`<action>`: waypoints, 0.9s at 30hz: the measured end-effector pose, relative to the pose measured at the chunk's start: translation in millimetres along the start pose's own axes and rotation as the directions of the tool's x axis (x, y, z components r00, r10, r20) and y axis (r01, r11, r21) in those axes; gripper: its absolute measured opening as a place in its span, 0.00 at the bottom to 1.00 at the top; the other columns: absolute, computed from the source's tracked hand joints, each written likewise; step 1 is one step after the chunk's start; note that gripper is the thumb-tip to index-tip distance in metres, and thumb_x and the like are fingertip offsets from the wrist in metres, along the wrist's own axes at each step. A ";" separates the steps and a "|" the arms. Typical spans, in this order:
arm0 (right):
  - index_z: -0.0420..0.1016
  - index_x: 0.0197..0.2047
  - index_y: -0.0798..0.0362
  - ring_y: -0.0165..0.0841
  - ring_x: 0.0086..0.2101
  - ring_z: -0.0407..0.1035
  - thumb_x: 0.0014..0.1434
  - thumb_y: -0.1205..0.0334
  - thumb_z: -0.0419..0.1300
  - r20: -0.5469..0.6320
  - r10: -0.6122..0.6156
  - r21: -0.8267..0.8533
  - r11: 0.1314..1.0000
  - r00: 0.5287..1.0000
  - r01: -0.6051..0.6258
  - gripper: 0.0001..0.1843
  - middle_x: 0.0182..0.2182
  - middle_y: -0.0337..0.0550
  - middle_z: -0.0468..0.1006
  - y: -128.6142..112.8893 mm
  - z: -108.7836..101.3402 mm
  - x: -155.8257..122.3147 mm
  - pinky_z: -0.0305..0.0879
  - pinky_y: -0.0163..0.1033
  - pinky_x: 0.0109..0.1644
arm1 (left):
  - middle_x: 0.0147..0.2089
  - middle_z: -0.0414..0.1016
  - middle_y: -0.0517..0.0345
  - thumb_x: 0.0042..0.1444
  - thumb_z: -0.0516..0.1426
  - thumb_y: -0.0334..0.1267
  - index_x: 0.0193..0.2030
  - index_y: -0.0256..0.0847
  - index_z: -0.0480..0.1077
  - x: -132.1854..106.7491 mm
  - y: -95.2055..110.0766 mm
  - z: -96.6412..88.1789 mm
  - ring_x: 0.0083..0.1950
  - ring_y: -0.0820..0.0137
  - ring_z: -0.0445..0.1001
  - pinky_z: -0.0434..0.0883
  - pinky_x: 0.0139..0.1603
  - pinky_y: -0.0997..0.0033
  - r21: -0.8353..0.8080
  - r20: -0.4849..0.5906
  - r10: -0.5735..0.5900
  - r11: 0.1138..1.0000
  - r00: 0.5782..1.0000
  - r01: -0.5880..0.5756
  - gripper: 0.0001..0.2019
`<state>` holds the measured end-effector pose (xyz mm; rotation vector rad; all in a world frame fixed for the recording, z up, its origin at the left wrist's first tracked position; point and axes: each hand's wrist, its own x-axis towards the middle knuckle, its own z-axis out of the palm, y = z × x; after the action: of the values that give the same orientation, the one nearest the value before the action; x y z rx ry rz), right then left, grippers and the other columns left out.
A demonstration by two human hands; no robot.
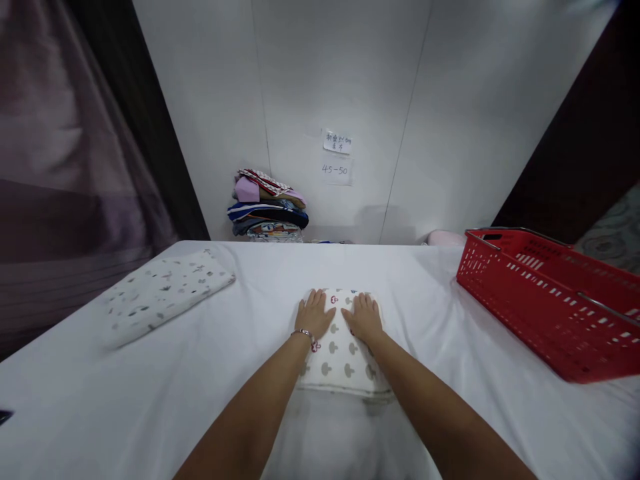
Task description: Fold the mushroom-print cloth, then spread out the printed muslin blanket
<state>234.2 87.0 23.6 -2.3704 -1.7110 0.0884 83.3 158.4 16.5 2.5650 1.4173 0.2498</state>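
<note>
Pale grey panelled wall [350, 80]: rises behind everything, with thin vertical seams; two white paper notes [337, 167] sit on it one above the other, the upper handwritten, the lower reading "45-50".
Broad desk covered in white fabric [240, 400]: fills the lower view, its cover loosely creased, mostly toward the right.
Mauve draped curtain [70, 133]: hangs at the left, next to a dark upright strip.
Red plastic basket with metal handles [530, 313]: stands on the right of the desk, its sides pierced with rows of slots.
White cloth printed with small grey motifs [170, 293]: lies folded on the left of the desk, well apart from the hands.
White folded cloth with mushroom print [340, 367]: lies flat near the middle of the desk, under both hands; roughly rectangular, layered at its near edge, with rows of grey-beige mushrooms and a few outlined in red.
Pile of folded multicoloured fabrics [270, 210]: rests beyond the far edge, against the wall; lilac, blue, black and checked pieces show.
Left grip [315, 315], a bare hand: flat, uncurled, palm down on the mushroom cloth's left part, thumb spread inward.
Right grip [365, 319], a bare hand: likewise flat on the right part, clamped on nothing, thumbs apart.
Silvery bracelet [302, 332]: circles the left wrist.
</note>
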 end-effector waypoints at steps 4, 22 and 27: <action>0.51 0.64 0.66 0.45 0.64 0.37 0.61 0.42 0.40 0.022 0.041 0.009 0.999 0.999 -0.041 0.40 0.65 0.58 0.47 5.5 -2.2 -0.3 0.32 0.48 0.64 | 0.70 0.41 0.51 0.60 0.39 0.52 0.66 0.40 0.48 -0.6 2.0 -1.0 0.70 0.62 0.35 0.44 0.65 0.49 -0.017 -0.008 -0.010 1.000 1.000 0.010 0.30; 0.55 0.62 0.59 0.43 0.64 0.36 0.60 0.49 0.46 0.073 0.038 0.146 0.988 0.997 -0.048 0.32 0.65 0.52 0.45 14.0 -12.7 -19.8 0.38 0.48 0.63 | 0.70 0.43 0.53 0.60 0.42 0.48 0.63 0.41 0.53 -3.6 -5.5 -9.3 0.69 0.64 0.42 0.55 0.62 0.58 -0.148 -0.061 -0.088 0.986 0.994 0.078 0.27; 0.52 0.64 0.62 0.39 0.64 0.38 0.59 0.53 0.46 0.073 0.072 0.319 0.943 0.995 -0.092 0.33 0.66 0.52 0.43 30.2 -6.7 -66.0 0.43 0.42 0.64 | 0.64 0.56 0.41 0.57 0.44 0.51 0.61 0.36 0.54 -5.8 -4.5 -18.0 0.63 0.58 0.58 0.60 0.57 0.60 -0.175 -0.099 -0.282 0.949 0.954 0.262 0.28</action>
<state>242.2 14.7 18.8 -2.2121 -1.4877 0.4235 72.2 157.5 32.4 2.2278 1.6993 0.4630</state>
